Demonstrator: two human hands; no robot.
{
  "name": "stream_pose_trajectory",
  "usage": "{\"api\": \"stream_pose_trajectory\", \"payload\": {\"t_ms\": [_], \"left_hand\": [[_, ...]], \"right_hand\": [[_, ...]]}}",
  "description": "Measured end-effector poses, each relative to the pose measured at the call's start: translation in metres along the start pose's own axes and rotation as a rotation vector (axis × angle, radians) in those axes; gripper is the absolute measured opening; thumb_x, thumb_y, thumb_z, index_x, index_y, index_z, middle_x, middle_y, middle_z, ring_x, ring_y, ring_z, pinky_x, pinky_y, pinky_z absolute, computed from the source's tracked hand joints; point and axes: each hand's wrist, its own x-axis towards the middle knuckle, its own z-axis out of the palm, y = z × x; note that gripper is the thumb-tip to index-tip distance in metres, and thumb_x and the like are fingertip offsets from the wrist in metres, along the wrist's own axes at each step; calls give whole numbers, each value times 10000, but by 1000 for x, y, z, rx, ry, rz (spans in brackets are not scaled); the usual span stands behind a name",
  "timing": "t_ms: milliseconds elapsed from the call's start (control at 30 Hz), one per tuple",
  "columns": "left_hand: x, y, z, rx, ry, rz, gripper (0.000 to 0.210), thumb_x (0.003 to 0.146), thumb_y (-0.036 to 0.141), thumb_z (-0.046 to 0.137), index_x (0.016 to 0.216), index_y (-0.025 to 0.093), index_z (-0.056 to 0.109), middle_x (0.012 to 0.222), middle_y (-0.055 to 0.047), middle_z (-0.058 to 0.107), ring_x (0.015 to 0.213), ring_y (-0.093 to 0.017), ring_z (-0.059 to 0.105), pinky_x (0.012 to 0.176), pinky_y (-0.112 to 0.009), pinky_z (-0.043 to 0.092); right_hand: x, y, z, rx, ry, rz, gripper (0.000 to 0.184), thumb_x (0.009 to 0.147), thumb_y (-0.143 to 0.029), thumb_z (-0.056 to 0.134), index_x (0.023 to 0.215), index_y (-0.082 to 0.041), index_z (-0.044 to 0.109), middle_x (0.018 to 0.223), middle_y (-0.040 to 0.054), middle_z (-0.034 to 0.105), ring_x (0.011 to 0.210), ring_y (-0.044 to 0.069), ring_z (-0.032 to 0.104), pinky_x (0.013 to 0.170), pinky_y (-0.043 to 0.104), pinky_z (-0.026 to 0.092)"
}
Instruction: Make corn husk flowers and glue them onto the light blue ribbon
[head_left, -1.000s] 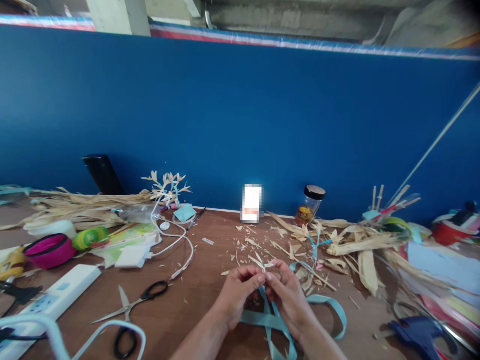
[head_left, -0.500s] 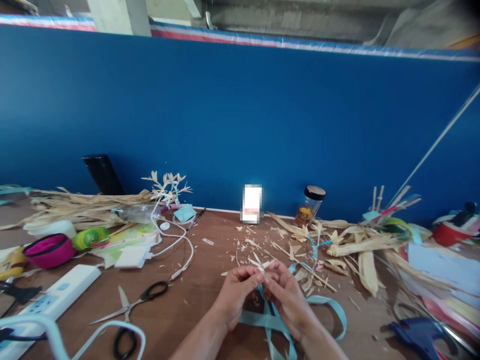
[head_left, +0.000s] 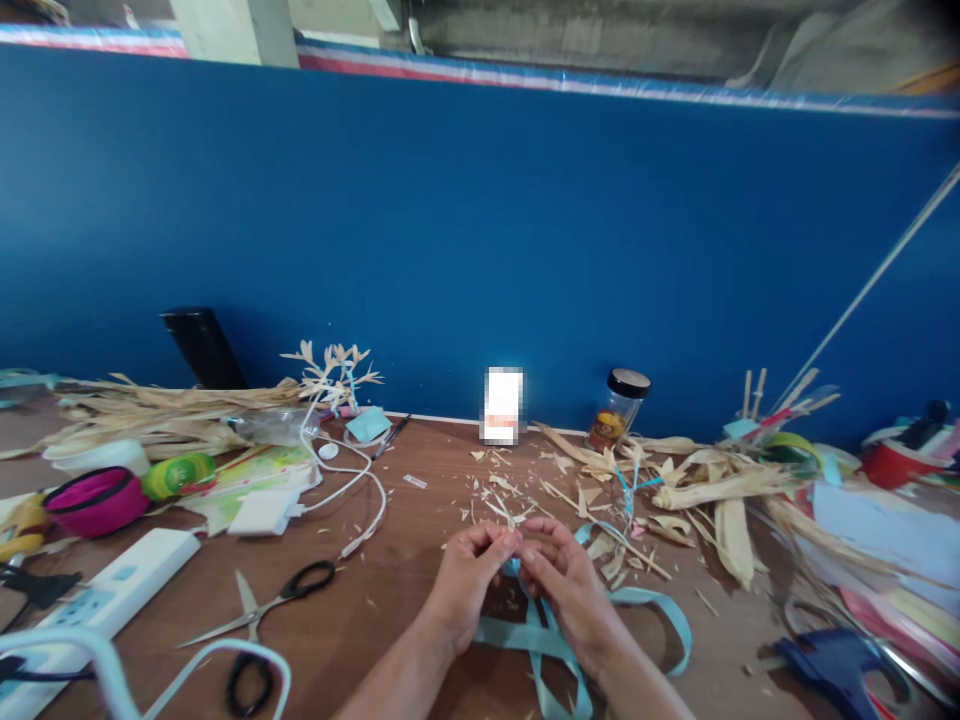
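My left hand (head_left: 469, 585) pinches a small pale corn husk flower (head_left: 511, 517) between thumb and fingers, its thin petals poking up above the fingertips. Close against it, my right hand (head_left: 562, 580) has its thumb and fingers closed on a light blue tape (head_left: 551, 643) just below the flower. The tape trails down between my wrists and loops out over the table to the right. The flower's base and the exact grip are hidden behind the fingers. Husk scraps (head_left: 506, 484) lie just beyond my fingertips.
Open scissors (head_left: 255, 615) and a white power strip (head_left: 112, 600) lie at the left. Dried husks (head_left: 720, 490), a lidded jar (head_left: 619, 410) and a blue glue gun (head_left: 836, 665) are at the right. A blurred-out bright phone-like object (head_left: 502, 405) stands against the blue partition.
Both hands have shifted slightly left with the flower. The right hand's fingers have turned and loosened a little from the flower's top, and a bit of blue shows under the left fingertips.
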Motion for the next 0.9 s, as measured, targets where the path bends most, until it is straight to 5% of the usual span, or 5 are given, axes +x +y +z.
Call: {"api": "stream_pose_trajectory", "payload": {"t_ms": [233, 433, 900], "left_hand": [[0, 2, 0, -69, 70, -9, 218, 660, 338, 670, 636, 128, 615, 549, 29, 540, 481, -51, 397, 495, -176, 314], [0, 0, 3, -219, 23, -156, 217, 612, 308, 714, 708, 126, 645, 600, 0, 606, 532, -85, 512, 550, -209, 399], [-2, -1, 1, -264, -23, -146, 200, 558, 235, 754, 593, 134, 584, 550, 29, 551, 505, -73, 479, 513, -195, 398]], "right_hand": [[4, 6, -3, -66, -9, -17, 350, 671, -376, 684, 904, -176, 517, 677, -7, 605, 541, 87, 504, 475, 185, 368], [3, 8, -3, -119, -63, -42, 274, 646, -350, 706, 773, -158, 557, 585, -43, 536, 494, 67, 456, 469, 176, 334], [0, 4, 2, -205, -91, -68, 246, 703, -396, 637, 690, -164, 556, 547, -52, 460, 486, 70, 370, 465, 179, 308]]}}
